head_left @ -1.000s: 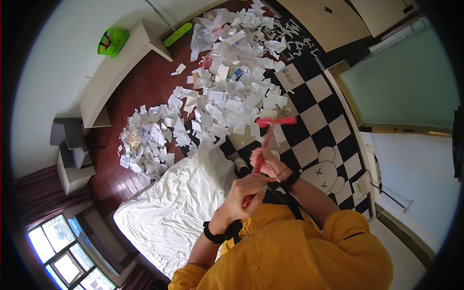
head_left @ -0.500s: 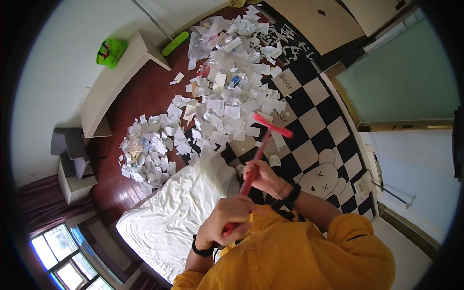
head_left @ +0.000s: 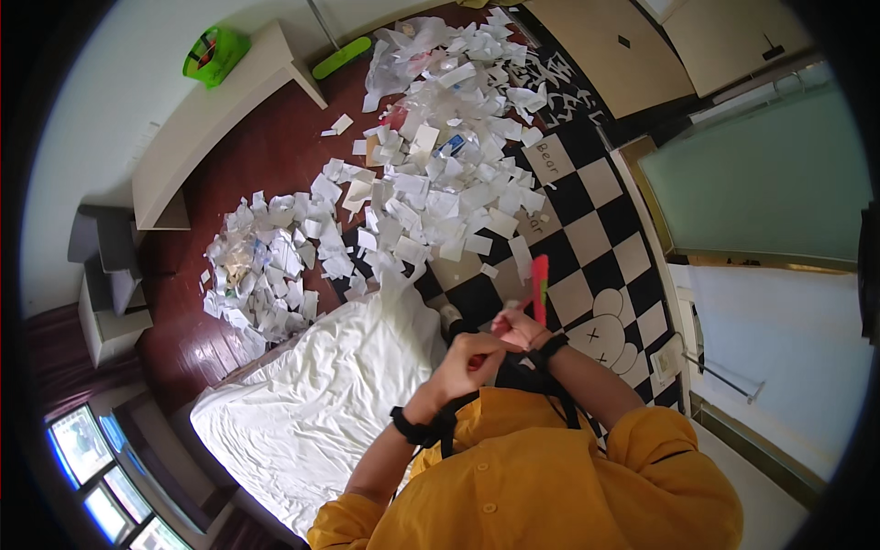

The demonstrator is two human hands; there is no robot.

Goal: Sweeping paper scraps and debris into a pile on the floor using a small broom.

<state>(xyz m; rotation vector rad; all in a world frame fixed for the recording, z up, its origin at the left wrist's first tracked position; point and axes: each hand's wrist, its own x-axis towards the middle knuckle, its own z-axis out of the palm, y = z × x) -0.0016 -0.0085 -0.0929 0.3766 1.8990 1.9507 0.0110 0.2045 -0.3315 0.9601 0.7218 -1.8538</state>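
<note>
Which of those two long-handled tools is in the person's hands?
The red tool, held by the left hand and the right hand. The other, the green-headed tool, is away by the beige desk.

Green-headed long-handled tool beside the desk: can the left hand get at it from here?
Probably not: the left hand is closed on the red tool, and scattered paper and the bed's corner lie between it and the green-headed tool, well off by the wall.
</note>
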